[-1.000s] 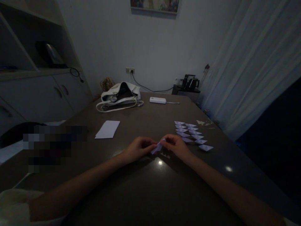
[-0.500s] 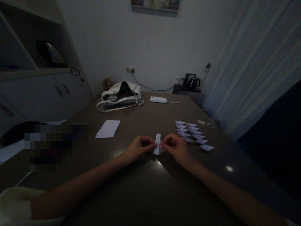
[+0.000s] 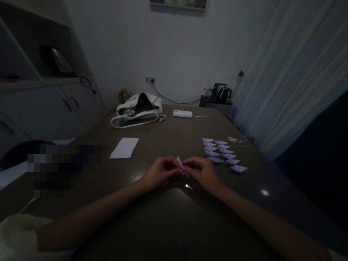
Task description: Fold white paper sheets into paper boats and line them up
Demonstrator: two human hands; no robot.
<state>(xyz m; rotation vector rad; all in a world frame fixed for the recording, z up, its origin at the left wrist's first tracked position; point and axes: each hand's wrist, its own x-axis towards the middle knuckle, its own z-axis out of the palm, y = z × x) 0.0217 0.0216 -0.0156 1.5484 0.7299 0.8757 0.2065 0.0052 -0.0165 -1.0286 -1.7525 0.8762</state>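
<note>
Two-handed pinch by left hand (image 3: 160,173) and right hand (image 3: 206,173) on small paper (image 3: 179,161), likely for control; folded pieces (image 3: 229,156) in rows, apart from flat sheets (image 3: 125,148), perhaps against mixing.

My left arm: loose, off-white fabric sleeve (image 3: 20,235), softly creased, wide opening at the forearm. My right arm: narrow, pale fabric sleeve edge (image 3: 334,254); cut indeterminable. My left hand (image 3: 163,171) and right hand (image 3: 203,172): bare.
</note>
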